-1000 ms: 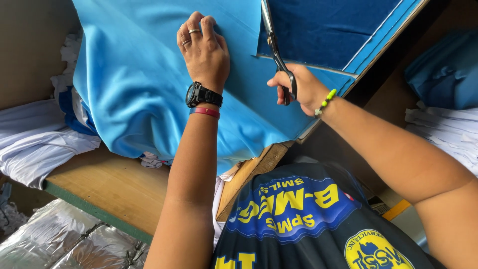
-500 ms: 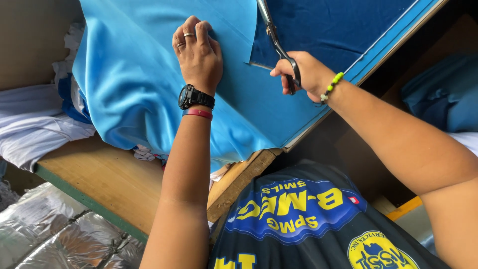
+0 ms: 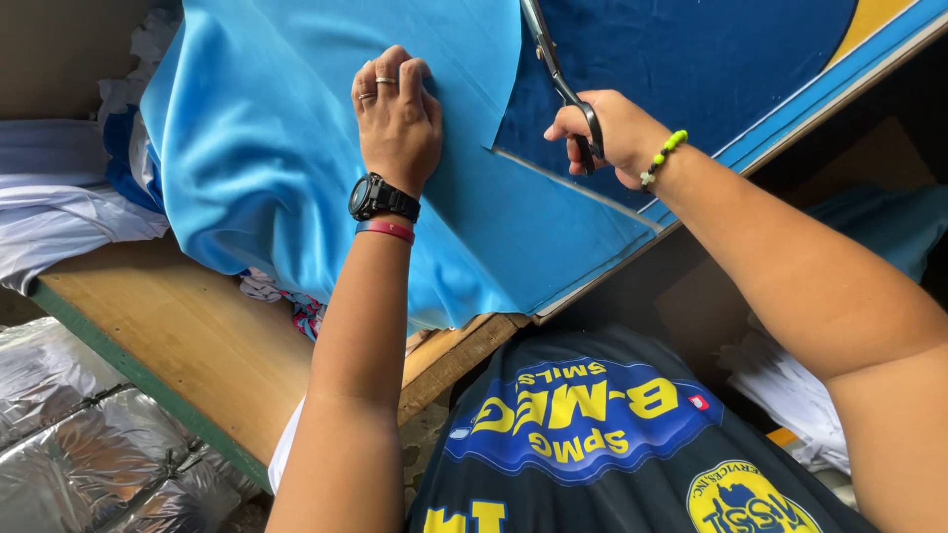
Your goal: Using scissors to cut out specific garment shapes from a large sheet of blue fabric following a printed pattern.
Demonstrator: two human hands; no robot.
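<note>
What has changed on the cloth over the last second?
The right hand has worked the scissors further up the light blue fabric, lengthening the cut. The left hand stays pressed flat on the fabric beside the cut. Nothing was let go.

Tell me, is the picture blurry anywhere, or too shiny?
Head view: the left hand on the light blue cloth is sharp; the right hand and scissors too; silver foil at bottom left glares softly.
</note>
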